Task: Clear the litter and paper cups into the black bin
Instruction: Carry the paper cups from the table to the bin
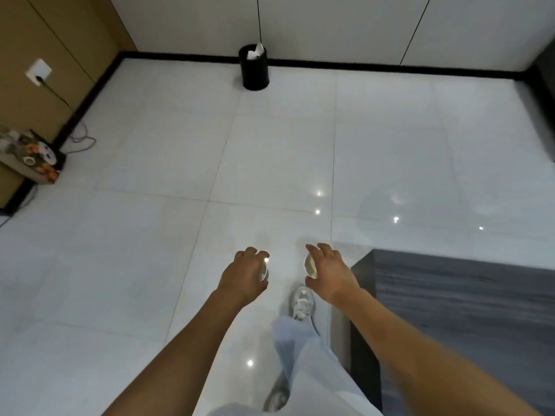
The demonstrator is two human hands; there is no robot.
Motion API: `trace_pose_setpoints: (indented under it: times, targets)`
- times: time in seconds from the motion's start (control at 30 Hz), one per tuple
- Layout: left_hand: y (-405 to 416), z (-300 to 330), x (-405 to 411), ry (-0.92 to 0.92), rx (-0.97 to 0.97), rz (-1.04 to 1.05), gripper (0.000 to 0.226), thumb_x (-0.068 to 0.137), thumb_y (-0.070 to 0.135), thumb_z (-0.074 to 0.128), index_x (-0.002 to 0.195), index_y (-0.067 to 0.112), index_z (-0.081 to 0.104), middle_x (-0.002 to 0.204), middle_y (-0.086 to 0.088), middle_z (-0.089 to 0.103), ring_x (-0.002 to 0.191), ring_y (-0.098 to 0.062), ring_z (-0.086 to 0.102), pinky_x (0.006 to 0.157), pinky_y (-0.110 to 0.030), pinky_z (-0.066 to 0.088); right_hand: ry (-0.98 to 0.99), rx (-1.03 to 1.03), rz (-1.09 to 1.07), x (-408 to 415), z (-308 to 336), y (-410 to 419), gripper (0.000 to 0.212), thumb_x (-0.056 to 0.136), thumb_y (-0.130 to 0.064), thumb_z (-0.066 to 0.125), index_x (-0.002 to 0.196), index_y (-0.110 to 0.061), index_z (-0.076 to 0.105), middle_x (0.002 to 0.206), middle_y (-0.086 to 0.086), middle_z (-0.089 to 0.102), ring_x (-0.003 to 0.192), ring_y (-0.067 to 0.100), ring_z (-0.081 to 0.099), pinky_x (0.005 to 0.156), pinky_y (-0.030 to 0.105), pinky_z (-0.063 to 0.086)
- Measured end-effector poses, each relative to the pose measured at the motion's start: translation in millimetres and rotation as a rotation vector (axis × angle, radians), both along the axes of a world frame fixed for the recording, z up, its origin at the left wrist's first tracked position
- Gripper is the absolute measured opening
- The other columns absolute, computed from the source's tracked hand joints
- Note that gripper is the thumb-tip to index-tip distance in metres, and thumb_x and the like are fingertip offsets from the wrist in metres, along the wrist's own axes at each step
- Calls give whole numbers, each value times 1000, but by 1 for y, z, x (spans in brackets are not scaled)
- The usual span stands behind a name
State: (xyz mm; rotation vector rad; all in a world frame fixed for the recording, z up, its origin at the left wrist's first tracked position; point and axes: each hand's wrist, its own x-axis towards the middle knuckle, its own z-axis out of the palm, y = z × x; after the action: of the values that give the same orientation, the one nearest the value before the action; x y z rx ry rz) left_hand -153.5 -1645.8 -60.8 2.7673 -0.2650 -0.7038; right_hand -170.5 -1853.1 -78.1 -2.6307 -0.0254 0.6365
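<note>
Both hands are loaded right now: my left hand [244, 273] has its fingers curled over the top of a paper cup [264, 270], which is mostly hidden under the hand, so I only catch a sliver of rim. Right hand [326, 270] grips a second cup [310, 265] from the side, mouth tipped toward the middle, so I can see into it.

What matters for the next bit is where the bin [254, 68] sits. It's straight ahead against the far wall [330, 25], well apart from both hands, with a whole stretch of shiny floor [180, 145] in between. It stands upright, mouth up, with some white paper [255, 52] already poking out the top.

Line-wise, the bin is pretty much dead ahead of the left hand and slightly left of the right one, so I'd say left is marginally nearer, though not by much. A dark table [465, 295] is just beside my right arm.

My guess is it's a walk first, then a drop from above, one cup at a time.
</note>
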Motion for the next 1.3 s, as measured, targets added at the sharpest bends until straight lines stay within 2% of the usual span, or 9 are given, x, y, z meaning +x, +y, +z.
trace_pose_setpoints:
  times: [0.4, 0.8, 1.03, 1.3]
  targets:
    - [-51, 27, 246, -20, -30, 122, 55, 87, 25, 61, 138, 23, 41, 140, 0, 39, 128, -22, 36, 93, -37, 45, -27, 8, 45, 264, 24, -48, 74, 87, -27, 63, 149, -20, 25, 151, 6, 26, 131, 29, 34, 95, 42, 47]
    - [-51, 10, 503, -36, -47, 104, 52, 87, 26, 60, 136, 25, 42, 138, 2, 41, 127, -19, 36, 89, -33, 43, -62, 4, 20, 522, 17, -45, 74, 87, -29, 65, 149, -19, 26, 151, 7, 28, 132, 29, 35, 99, 41, 46]
    - [-38, 29, 681, -44, -66, 75, 54, 88, 23, 57, 139, 24, 39, 140, 2, 38, 130, -19, 33, 91, -33, 43, -73, 28, -32, 697, 38, -26, 73, 87, -29, 64, 149, -20, 25, 151, 6, 27, 133, 28, 33, 100, 42, 44]
    - [-37, 33, 849, -40, -28, 81, 54, 88, 24, 58, 138, 24, 39, 140, 2, 39, 129, -20, 34, 91, -34, 46, -53, 40, 2, 867, 38, -25, 73, 88, -28, 63, 150, -19, 25, 151, 7, 28, 134, 28, 33, 102, 38, 42]
